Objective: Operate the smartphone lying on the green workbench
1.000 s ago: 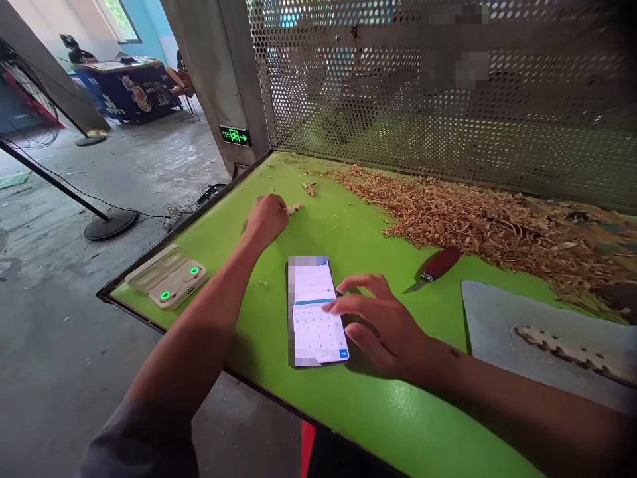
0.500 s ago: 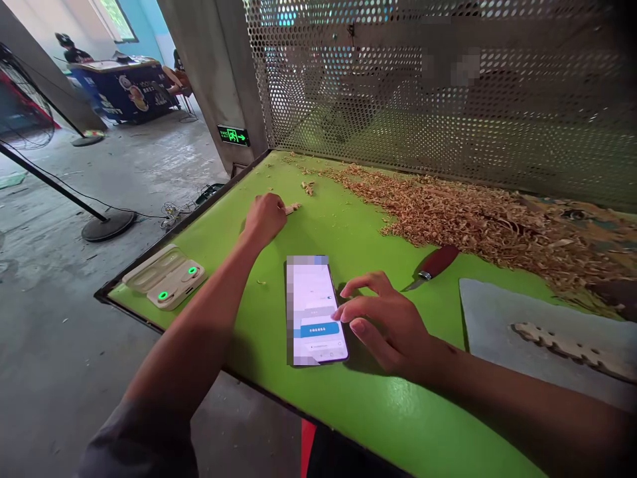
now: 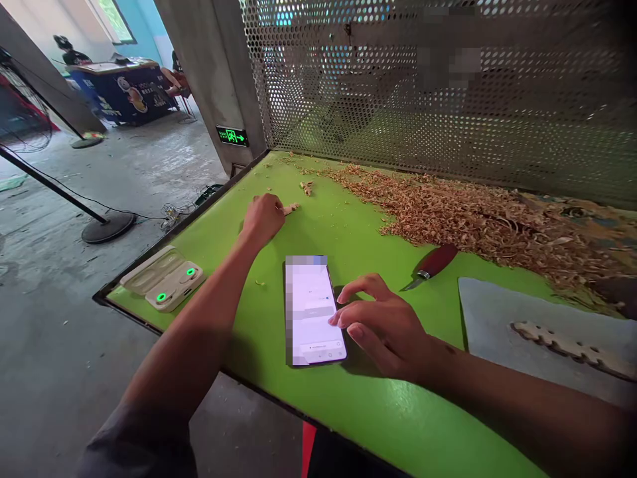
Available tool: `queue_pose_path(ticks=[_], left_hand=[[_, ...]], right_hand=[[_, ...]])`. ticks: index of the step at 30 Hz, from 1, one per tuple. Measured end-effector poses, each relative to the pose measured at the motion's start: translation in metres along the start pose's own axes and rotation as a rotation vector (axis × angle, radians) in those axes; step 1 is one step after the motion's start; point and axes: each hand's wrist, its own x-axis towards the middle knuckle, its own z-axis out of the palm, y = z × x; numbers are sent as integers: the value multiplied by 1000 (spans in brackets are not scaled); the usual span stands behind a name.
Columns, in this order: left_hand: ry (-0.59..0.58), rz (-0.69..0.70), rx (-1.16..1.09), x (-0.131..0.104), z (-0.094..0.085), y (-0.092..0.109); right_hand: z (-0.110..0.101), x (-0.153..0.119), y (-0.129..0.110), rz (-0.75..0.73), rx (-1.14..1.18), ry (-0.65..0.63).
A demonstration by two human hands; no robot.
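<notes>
A phone [image 3: 313, 312] with a lit screen lies flat on the green table [image 3: 388, 411]. My right hand [image 3: 383, 325] hovers at the phone's right edge, fingers apart and curved, with a fingertip over the screen; it holds nothing. Farther back and to the left, my left hand [image 3: 263, 218] rests on the table with its fingers closed on a small wooden piece [image 3: 291, 208], one end of which sticks out to the right. Another small wooden piece [image 3: 306, 188] lies just beyond it.
A red-handled knife [image 3: 436, 261] lies right of the phone, before a heap of wood shavings [image 3: 448, 206]. A grey mat [image 3: 488, 312] bears a notched carving [image 3: 557, 345]. An open earbud case [image 3: 164, 279] sits at the left corner. Behind stands a perforated metal screen [image 3: 348, 93].
The blue button on the phone's screen has gone, leaving a paler page. My right fingertips have shifted very slightly; my left hand stays in place.
</notes>
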Motion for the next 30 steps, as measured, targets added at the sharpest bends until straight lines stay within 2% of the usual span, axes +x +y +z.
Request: queue_pose_path(ticks=[21,30], left_hand=[[-13,89,34,6,5,-10],[9,90,23,7,7,-13]], right_hand=[[10,2,2,197,-125,163],[11,-1,5,257,-104,154]])
